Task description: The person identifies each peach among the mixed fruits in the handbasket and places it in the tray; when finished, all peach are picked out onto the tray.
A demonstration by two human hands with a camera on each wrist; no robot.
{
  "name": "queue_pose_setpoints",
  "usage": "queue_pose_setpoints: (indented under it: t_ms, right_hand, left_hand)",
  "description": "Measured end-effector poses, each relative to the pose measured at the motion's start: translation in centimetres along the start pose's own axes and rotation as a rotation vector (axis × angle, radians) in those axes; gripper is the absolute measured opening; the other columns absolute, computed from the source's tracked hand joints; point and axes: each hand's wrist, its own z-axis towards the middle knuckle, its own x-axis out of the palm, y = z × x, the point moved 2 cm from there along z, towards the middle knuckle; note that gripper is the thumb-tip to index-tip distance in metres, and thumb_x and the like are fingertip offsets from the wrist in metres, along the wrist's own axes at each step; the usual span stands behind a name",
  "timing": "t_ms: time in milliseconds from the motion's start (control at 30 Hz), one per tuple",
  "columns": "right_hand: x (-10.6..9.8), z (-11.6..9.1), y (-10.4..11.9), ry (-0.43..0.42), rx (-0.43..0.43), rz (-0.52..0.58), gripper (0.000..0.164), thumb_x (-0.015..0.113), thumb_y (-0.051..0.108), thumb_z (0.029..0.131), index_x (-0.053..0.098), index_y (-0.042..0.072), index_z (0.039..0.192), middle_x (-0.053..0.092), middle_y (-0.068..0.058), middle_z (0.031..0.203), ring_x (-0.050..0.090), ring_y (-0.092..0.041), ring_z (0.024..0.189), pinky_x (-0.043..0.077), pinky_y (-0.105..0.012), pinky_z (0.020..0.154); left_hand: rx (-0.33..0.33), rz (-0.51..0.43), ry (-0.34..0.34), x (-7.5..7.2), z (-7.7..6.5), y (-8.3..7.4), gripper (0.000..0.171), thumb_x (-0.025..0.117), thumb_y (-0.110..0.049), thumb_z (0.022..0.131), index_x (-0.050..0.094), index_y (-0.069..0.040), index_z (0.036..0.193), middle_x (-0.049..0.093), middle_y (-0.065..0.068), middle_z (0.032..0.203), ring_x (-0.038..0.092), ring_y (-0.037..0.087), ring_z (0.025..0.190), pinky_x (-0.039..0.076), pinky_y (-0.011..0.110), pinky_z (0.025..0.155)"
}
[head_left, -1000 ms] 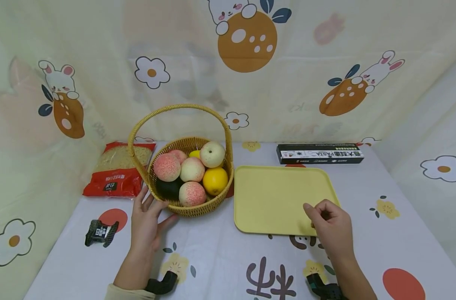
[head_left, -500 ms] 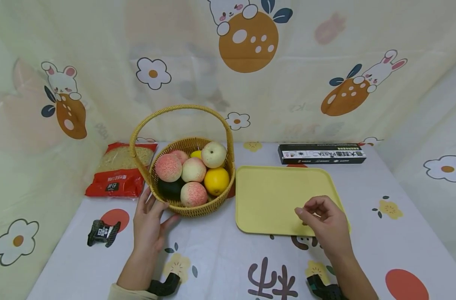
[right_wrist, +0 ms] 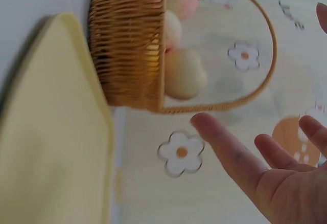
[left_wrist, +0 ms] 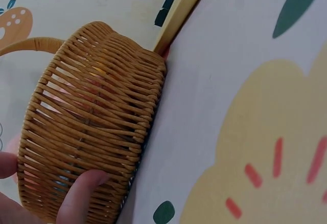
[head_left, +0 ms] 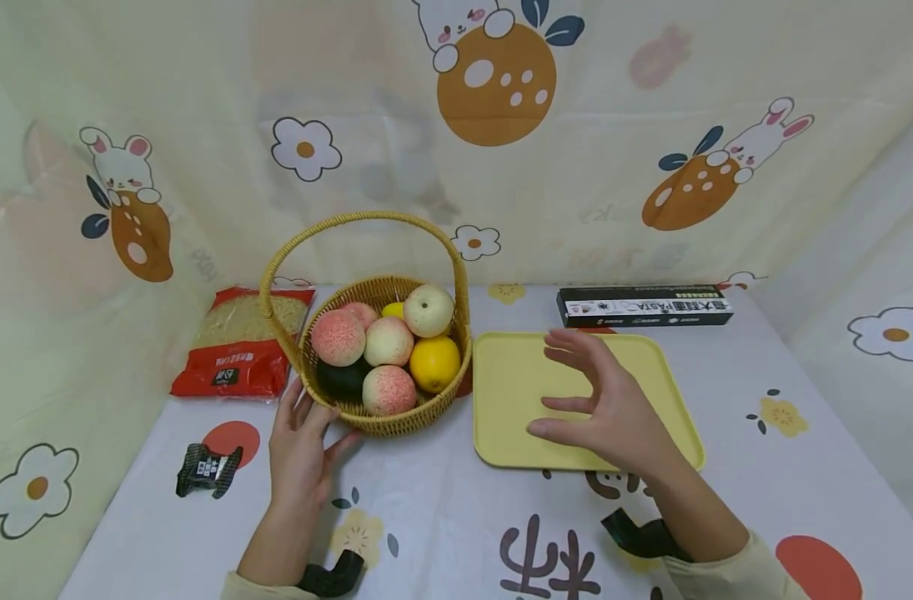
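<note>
My left hand point(head_left: 300, 454) rests against the near left side of a wicker basket point(head_left: 403, 427). In the left wrist view its thumb point(left_wrist: 82, 196) lies along the woven wall. Inside the basket are several pink-speckled peaches point(head_left: 389, 390), a yellow lemon point(head_left: 435, 364), a pale round fruit point(head_left: 428, 310) and a dark fruit point(head_left: 342, 380) partly hidden under the others. Over a yellow tray point(head_left: 512, 367), my right hand point(head_left: 614, 408) holds nothing, its fingers spread and pointing toward the basket. The right wrist view shows these fingers apart from the basket.
Behind the basket at left lies a red-and-clear food bag point(head_left: 238, 354). A small black wrapped packet point(head_left: 208, 469) is nearer on the left. Beyond the tray stands a long black pasta box point(head_left: 644, 307). A patterned cloth wall point(head_left: 366, 167) closes the back.
My right hand has risen and moved left and forward over the tray, its fingers opening from a loose curl to a spread. The left hand stays at the basket.
</note>
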Motion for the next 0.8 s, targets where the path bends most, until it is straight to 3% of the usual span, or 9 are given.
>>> queue_pose_setpoints:
  t_ms: [133, 433, 667, 800]
  right_hand:
    - [1.6, 3.0, 1.7, 0.095, -0.011, -0.106, 0.104, 0.098, 0.023, 0.073, 0.042, 0.025, 0.16, 0.042, -0.002, 0.165, 0.042, -0.032, 0.152, 0.065, -0.042, 0.093]
    - [4.9, 9.1, 2.8, 0.197, -0.12, -0.315, 0.106, 0.098, 0.036, 0.071, 0.043, 0.02, 0.161, 0.043, -0.006, 0.164, 0.046, -0.034, 0.147, 0.066, -0.044, 0.09]
    - [7.1, 12.8, 2.5, 0.267, -0.182, -0.456, 0.104, 0.095, 0.041, 0.072, 0.045, 0.018, 0.159, 0.048, -0.003, 0.162, 0.047, -0.029, 0.147, 0.046, -0.052, 0.12]
    - [8.2, 14.4, 2.3, 0.293, -0.161, -0.504, 0.102, 0.095, 0.039, 0.074, 0.044, 0.015, 0.159, 0.046, -0.006, 0.164, 0.043, -0.029, 0.151, 0.041, -0.053, 0.124]
  left_hand:
    - [0.0, -0.007, -0.001, 0.1, 0.1, -0.1, 0.077, 0.06, -0.013, 0.102, 0.027, -0.039, 0.167, 0.033, -0.004, 0.172, 0.054, 0.02, 0.14, 0.065, 0.039, 0.088]
    - [0.0, -0.006, 0.002, 0.0, 0.1, 0.1, 0.076, 0.061, -0.015, 0.102, 0.028, -0.039, 0.166, 0.035, -0.004, 0.171, 0.054, 0.019, 0.138, 0.066, 0.037, 0.086]
    - [0.009, -0.002, -0.006, 0.0, 0.2, 0.1, 0.076, 0.061, -0.015, 0.102, 0.028, -0.037, 0.167, 0.034, -0.002, 0.171, 0.054, 0.021, 0.139, 0.066, 0.037, 0.087]
    - [0.008, 0.003, -0.01, 0.0, 0.2, 0.3, 0.076, 0.061, -0.014, 0.101, 0.029, -0.037, 0.166, 0.035, -0.002, 0.171, 0.053, 0.022, 0.14, 0.066, 0.038, 0.087]
